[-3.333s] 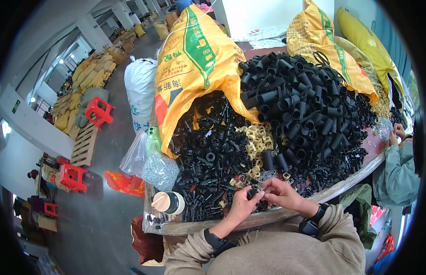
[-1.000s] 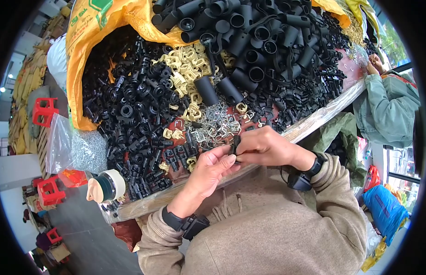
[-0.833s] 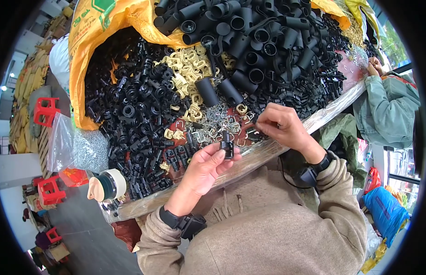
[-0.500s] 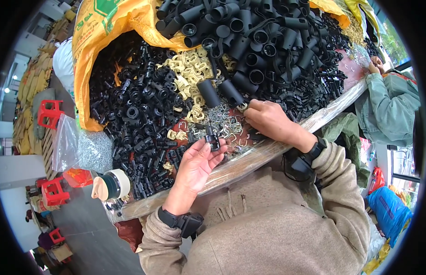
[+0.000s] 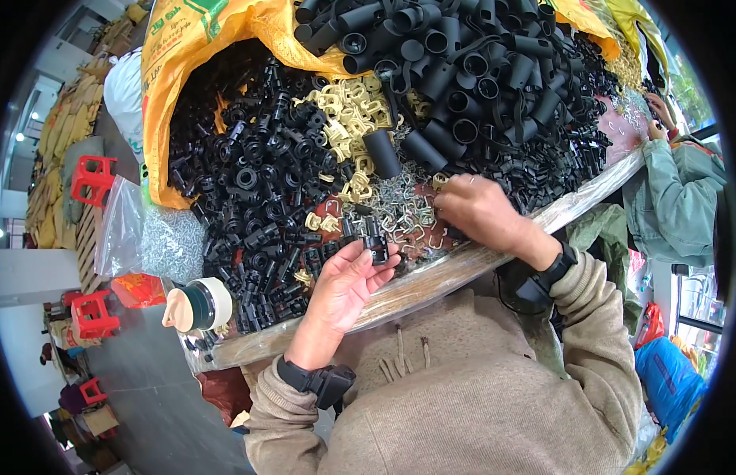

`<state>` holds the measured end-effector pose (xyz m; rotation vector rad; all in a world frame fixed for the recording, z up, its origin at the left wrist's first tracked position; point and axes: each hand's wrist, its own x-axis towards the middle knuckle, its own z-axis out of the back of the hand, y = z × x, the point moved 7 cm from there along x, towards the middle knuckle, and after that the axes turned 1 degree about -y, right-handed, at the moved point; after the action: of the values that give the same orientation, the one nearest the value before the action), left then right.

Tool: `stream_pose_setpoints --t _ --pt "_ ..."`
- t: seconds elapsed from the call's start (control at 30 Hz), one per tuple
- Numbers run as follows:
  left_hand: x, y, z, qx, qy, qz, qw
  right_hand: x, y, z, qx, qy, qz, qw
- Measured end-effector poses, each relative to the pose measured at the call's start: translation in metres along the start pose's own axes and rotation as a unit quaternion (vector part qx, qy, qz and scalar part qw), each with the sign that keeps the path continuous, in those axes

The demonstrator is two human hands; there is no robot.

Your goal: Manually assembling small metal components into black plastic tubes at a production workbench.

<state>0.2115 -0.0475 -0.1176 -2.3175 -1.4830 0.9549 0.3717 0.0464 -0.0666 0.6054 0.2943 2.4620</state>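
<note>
My left hand (image 5: 342, 289) holds a small black plastic fitting (image 5: 376, 245) upright between thumb and fingers, above the near side of the worktable. My right hand (image 5: 480, 210) is over the metal hooks to the right, back of the hand up, fingers curled downward. Its fingertips are largely hidden, so what they grip cannot be made out. A cream plastic clip (image 5: 440, 180) lies against its left side. Bent silver metal hooks (image 5: 411, 207) are scattered between the hands. Beyond them lie a heap of cream clips (image 5: 356, 107) and many black tubes (image 5: 463, 103).
Black fittings (image 5: 253, 178) spill from a yellow woven sack (image 5: 158, 119) on the left. A plastic-wrapped edge (image 5: 431, 281) runs along the table's near side. A cup with a cream lid (image 5: 195, 307) stands near the left corner. A co-worker's sleeve (image 5: 673, 202) is at far right.
The whole view has shifted slightly, moving the heaps to the right. My left hand keeps hold of the black fitting, which is tilted slightly differently. My right hand stays over the hooks.
</note>
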Motion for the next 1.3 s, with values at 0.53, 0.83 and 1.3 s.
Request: stream_pose_setpoints --t 0.53,0.83,1.3 --pt "0.003 0.004 -0.003 0.01 0.008 -0.003 1.0 0.007 0.018 -0.025 0.081 0.093 -0.047 0.991" --pt "0.0 0.004 -0.002 -0.002 0.01 -0.016 1.0 0.008 0.001 -0.028 0.263 0.056 -0.108 0.957" --pt "0.003 0.002 -0.023 -0.017 0.088 -0.088 0.992 -0.014 0.033 -0.045 0.662 0.063 -0.35 0.659"
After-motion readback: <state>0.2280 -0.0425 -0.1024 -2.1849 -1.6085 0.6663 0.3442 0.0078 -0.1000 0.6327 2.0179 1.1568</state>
